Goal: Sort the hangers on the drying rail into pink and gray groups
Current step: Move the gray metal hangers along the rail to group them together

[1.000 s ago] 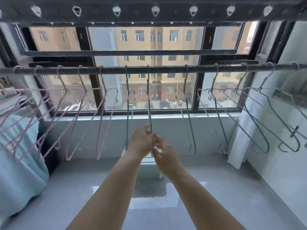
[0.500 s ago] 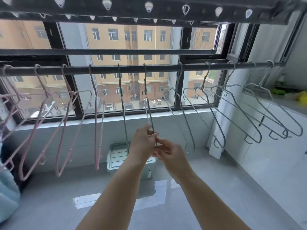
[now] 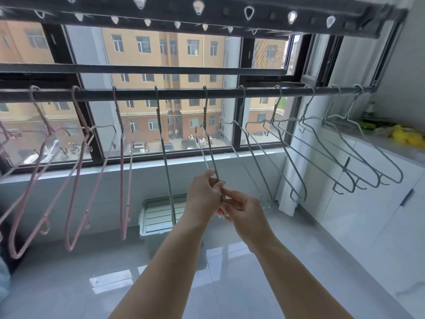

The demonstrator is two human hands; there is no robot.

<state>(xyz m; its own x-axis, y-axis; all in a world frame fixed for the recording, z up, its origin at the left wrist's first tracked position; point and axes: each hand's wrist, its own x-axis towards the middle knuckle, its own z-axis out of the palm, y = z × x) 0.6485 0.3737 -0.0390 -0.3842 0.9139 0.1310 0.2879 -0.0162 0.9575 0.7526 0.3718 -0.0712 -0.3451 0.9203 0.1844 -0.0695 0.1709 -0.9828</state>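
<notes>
Both grips pinching: left hand (image 3: 203, 194) and right hand (image 3: 243, 212) hold the bottom of one gray hanger (image 3: 208, 139), hooked mid drying rail (image 3: 184, 94), likely steadying it to slide; pink hangers (image 3: 76, 180) left, gray group (image 3: 322, 153) right

I read the dark drying rail (image 3: 184, 94) as level across the window, with pink hangers (image 3: 121, 180) on its left stretch and gray hangers (image 3: 257, 166) from centre to right, each colour in one unbroken run. All are thin wire and hooked on: the pink ones hang tilted, the leftmost cut off by the frame edge, and the far-right gray ones fan out toward the wall. The second gray hanger (image 3: 210, 148) from the pink side hangs nearly edge-on to me, its lower end pinched between my left hand (image 3: 202, 196) and right hand (image 3: 243, 212).
</notes>
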